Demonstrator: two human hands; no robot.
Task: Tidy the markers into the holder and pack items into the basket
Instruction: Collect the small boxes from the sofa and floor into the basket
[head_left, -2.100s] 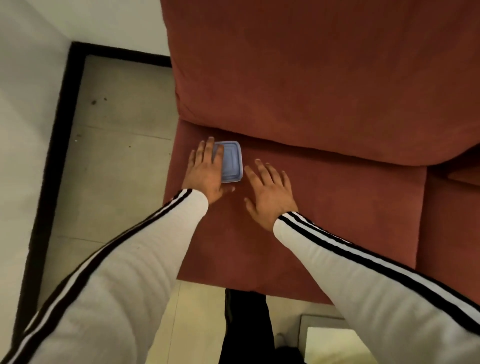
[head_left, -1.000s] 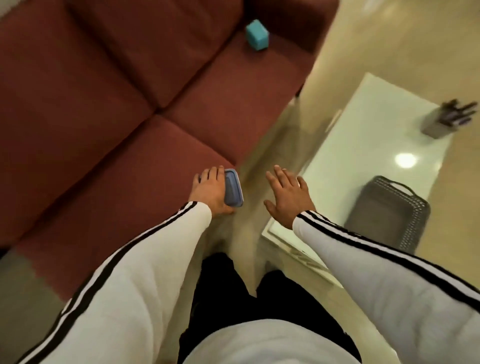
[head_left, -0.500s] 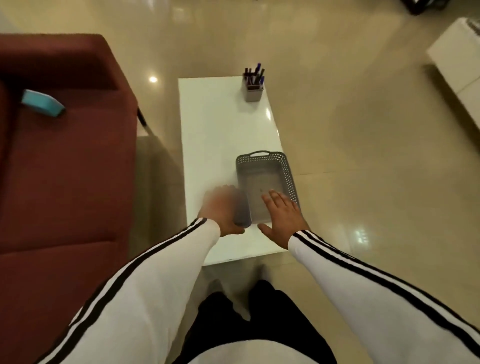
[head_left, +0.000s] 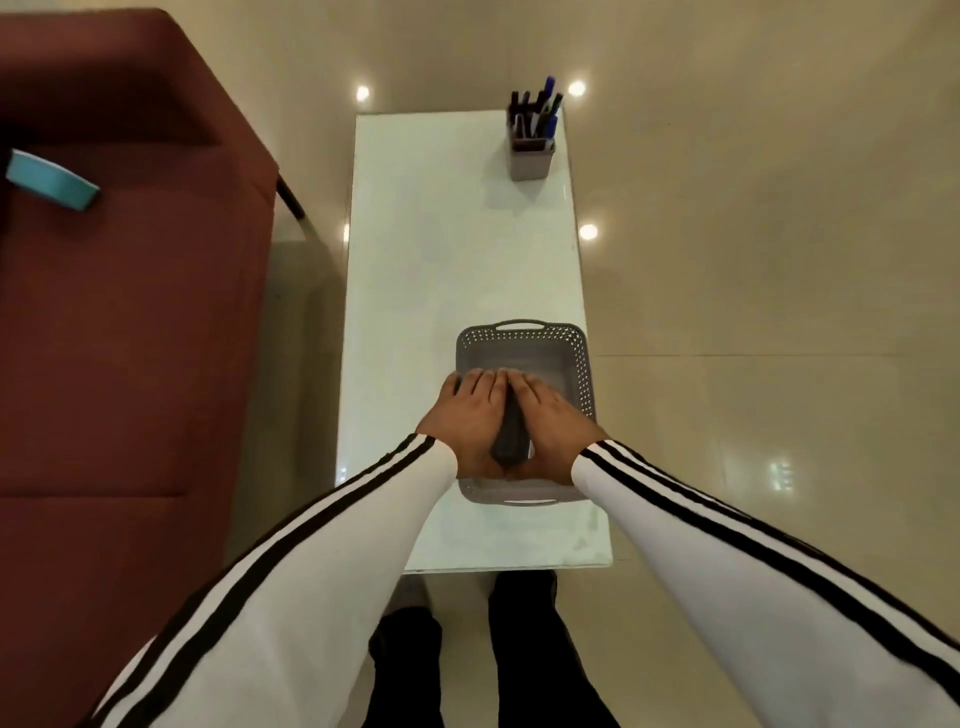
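Filling the left side is a dark red upholstered sofa (head_left: 130, 338), and a small teal rectangular block (head_left: 52, 182) lies on its seat near the left edge. Beside the sofa stands a long white glossy table (head_left: 441, 234), running away from the person.

A white sleeve with black stripes (head_left: 311, 561) reaches in from the lower left. The left hand (head_left: 467, 423) is over the near end of the table, its fingers (head_left: 480, 384) laid forward and close together. It holds the left face of a dark flat box (head_left: 508, 439), which stands on edge and shows only a narrow strip. The right hand (head_left: 553, 423) mirrors it on the other face, fingers forward and tips almost touching those of the left. Both thumbs meet round the box's near end, so the box is clasped between the two hands.

The hands and box are inside the outline of a grey perforated plastic basket (head_left: 584, 374) with handles at both ends. I cannot tell whether the box touches the bottom of the basket.

At the table's far right corner stands a grey square plastic holder (head_left: 530, 161). Black and blue markers (head_left: 540, 111) stand upright in it, well apart from the basket.

To the right lies a shiny beige tiled floor (head_left: 753, 260).
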